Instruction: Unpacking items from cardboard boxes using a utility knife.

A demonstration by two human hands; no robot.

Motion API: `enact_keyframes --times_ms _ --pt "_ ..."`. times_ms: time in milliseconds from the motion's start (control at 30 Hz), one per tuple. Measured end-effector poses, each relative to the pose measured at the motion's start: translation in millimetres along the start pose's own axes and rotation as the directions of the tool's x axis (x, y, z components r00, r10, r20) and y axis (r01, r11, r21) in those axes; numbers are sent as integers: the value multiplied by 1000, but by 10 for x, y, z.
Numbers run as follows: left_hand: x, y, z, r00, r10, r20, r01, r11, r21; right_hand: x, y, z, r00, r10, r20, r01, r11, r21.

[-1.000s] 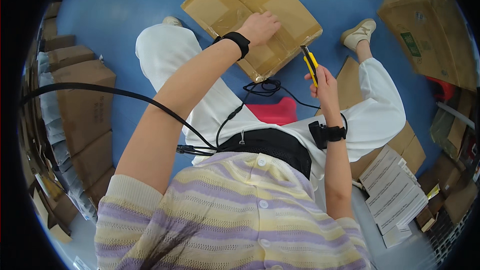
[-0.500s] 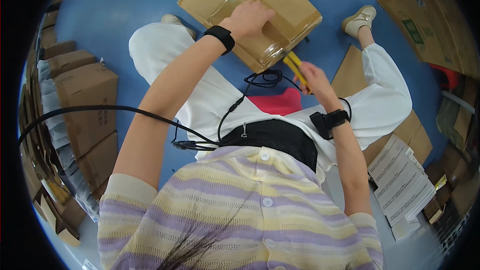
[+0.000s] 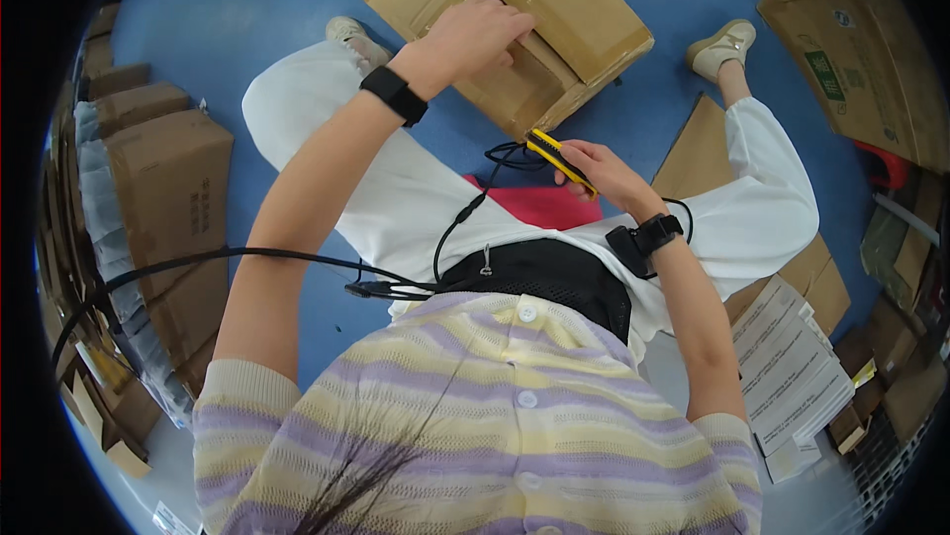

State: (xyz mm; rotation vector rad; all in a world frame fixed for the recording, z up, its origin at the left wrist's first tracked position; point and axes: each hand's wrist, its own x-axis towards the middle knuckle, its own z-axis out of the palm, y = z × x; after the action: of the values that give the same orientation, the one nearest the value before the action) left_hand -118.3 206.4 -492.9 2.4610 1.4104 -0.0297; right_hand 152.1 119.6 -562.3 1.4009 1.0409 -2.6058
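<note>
A taped brown cardboard box (image 3: 564, 15) lies on the floor in front of me, between my legs. Along its top, a dark gap shows at the seam between two flaps. My left hand (image 3: 475, 35) rests on the near flap with its fingers curled over the edge at that seam; the fingertips are partly hidden. In my right hand (image 3: 602, 174) is a yellow and black utility knife (image 3: 559, 161), gripped just off the near corner of the box. The knife's tip points toward that corner; I cannot make out its blade.
Black cables (image 3: 515, 157) coil below the box and run to my waist. A red object (image 3: 539, 206) lies between my thighs. Another large carton (image 3: 856, 50) stands at far right, above a stack of printed sheets (image 3: 792, 377). Folded cartons (image 3: 173, 208) line the left side.
My right hand has drawn the knife back from the box's near edge, toward me. The seam between the flaps has parted into a gap. My left hand has shifted slightly left.
</note>
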Motion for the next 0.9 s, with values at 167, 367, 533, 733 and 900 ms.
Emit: enact_keyframes --times_ms 167,367,533,733,900 --pt "109 45 -79 996 46 -74 -46 999 5 10 37 -338 926 -258 -274 154 924 -349" --pt "555 -87 173 986 -130 108 142 984 -108 -3 -154 -320 734 -590 -336 98 582 -807" --pt "845 -23 416 924 -302 233 280 952 123 -76 -366 -317 797 -501 -336 13 571 -821" --pt "1148 -44 177 789 -243 564 414 889 -197 -220 -531 -353 789 -534 -304 31 528 -849" --pt "1133 -226 103 667 -373 645 734 181 -655 -232 -605 -397 835 -486 -256 44 524 -851"
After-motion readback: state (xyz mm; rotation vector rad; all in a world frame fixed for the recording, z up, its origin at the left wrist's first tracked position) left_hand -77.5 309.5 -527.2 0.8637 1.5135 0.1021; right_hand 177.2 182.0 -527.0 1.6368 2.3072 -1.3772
